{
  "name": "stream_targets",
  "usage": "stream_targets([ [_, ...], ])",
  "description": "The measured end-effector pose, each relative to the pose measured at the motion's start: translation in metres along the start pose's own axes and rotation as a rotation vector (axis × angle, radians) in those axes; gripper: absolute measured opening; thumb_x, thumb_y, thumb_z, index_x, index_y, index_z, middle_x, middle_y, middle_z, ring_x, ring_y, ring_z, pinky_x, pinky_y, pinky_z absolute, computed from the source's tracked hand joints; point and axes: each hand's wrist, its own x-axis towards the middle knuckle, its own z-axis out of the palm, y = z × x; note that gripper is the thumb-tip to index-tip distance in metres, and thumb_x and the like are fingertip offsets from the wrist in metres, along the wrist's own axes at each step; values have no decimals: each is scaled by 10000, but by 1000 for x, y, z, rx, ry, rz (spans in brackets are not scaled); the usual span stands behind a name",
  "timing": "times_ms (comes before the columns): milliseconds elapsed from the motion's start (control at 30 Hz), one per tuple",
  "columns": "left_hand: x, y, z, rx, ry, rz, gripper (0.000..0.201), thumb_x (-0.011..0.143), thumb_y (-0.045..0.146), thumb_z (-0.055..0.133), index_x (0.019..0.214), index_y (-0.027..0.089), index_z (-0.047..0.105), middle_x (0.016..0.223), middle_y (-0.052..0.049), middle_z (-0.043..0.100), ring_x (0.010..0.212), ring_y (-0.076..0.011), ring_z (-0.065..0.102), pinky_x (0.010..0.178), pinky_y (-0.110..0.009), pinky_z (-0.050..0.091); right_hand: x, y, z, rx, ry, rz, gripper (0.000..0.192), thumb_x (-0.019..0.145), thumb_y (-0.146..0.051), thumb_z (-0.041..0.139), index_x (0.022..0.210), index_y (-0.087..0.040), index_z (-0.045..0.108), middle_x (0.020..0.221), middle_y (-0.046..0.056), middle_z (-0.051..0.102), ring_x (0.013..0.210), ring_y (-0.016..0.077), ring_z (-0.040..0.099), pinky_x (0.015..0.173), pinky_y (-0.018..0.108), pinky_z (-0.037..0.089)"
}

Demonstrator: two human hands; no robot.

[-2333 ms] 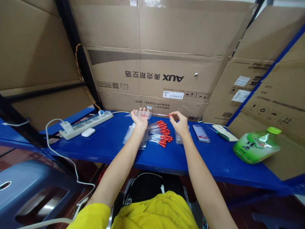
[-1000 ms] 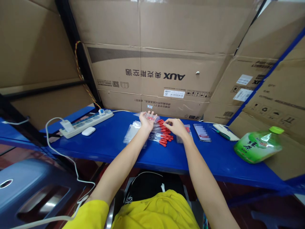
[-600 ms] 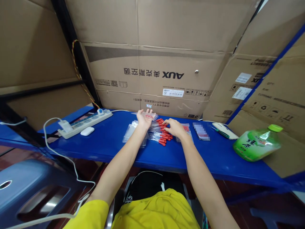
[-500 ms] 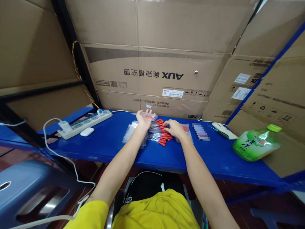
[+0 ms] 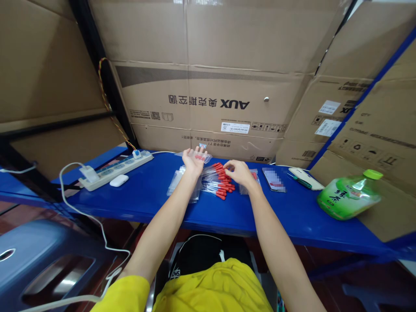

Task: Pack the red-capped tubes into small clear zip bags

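My left hand (image 5: 193, 161) is turned palm up and holds a small clear plastic bag (image 5: 205, 158) with something red inside and a small label at its top. Over the right side of a pile of thin clear sticks with red ends (image 5: 222, 186), my right hand (image 5: 238, 172) has its fingers drawn together. Whatever is between those fingertips is too small to make out. Flat clear plastic bags (image 5: 183, 186) lie stacked beneath my left wrist. Partly hidden by my right wrist is another clear bag (image 5: 244, 189) with red pieces in it.
A phone (image 5: 274, 179), a green screwdriver (image 5: 302, 181) and a large green bottle (image 5: 349, 197) are to the right on the blue shelf (image 5: 130, 199). Leftward lie a white power strip (image 5: 118, 169) and a white case (image 5: 118, 180). Cardboard (image 5: 208, 86) walls the back.
My left hand has shifted slightly left with its bag, which now lies more over the palm. My right hand has lifted a little and moved slightly right over the red ends.
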Motion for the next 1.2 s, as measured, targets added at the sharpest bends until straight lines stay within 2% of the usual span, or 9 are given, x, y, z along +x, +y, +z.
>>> stream_targets([
  [167,2,4,0,-33,-11,38,90,897,282,517,893,215,457,1098,-77,624,1106,-224,684,981,-402,551,4,-8,-9,302,358,-7,167,858,-288,620,944,-192,726,971,74,751,878,205,713,840,331,574],
  [267,2,2,-1,-42,-4,61,91,905,285,508,887,219,449,1105,-66,626,1098,-210,684,985,-388,545,6,-10,-5,401,452,-24,177,855,-348,658,933,-200,712,944,69,741,859,207,718,824,338,589],
  [467,-2,-8,-1,-7,-4,12,93,911,300,507,887,218,470,1177,-90,654,1145,-235,675,987,-401,539,8,-19,9,497,468,-73,155,841,-345,691,906,-207,716,905,60,735,819,206,720,794,341,598],
  [633,-11,-18,2,24,-42,-16,76,910,282,503,886,211,517,1138,-93,688,1139,-233,675,1009,-410,532,6,-32,18,513,404,-103,158,851,-354,703,910,-210,732,926,61,745,824,207,718,806,347,596],
  [800,-22,-32,6,52,-85,-53,89,908,254,508,883,196,570,1056,-81,699,1029,-226,693,997,-413,543,3,-46,31,541,333,-33,172,822,-376,727,846,-212,681,844,40,754,777,208,708,789,338,579],
  [933,-30,-40,8,86,-85,-110,80,908,221,524,899,185,595,1066,-87,699,1033,-231,694,972,-403,561,1,-51,38,473,391,27,139,817,-342,687,789,-226,616,804,22,732,740,196,681,749,312,545],
  [1200,-36,-44,10,98,-59,-148,79,907,200,527,885,181,601,1153,-102,699,1187,-258,664,1012,-410,565,-1,-51,42,384,444,14,137,812,-288,684,750,-240,571,743,-19,683,696,179,643,736,296,496],
])
